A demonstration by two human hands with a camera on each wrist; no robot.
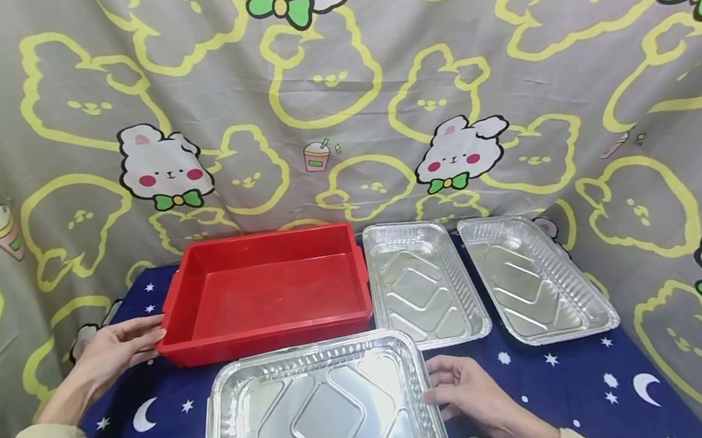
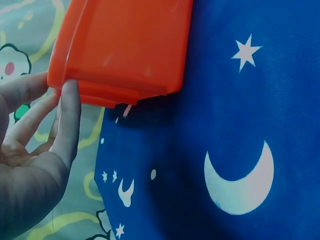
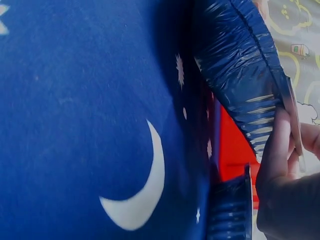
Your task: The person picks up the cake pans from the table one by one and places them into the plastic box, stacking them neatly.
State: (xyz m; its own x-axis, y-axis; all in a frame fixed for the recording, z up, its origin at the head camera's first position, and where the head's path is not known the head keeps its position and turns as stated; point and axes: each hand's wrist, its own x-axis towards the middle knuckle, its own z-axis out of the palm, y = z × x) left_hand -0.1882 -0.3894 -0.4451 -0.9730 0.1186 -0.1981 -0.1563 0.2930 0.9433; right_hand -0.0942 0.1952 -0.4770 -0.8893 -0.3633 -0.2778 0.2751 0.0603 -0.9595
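Right grip point(image 1: 471, 390) pinches foil tray point(image 1: 326, 419) near red bin point(image 1: 267, 337) and two pans point(image 1: 421, 287).

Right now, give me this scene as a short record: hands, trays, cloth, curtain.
Left hand: holds the left end of the red tray
Right hand: pinches the right rim of the near foil tray
Middle foil tray: just right of the red tray
Right foil tray: beside the middle one
Cloth: blue, moon-and-star print
Curtain: grey, cartoon print
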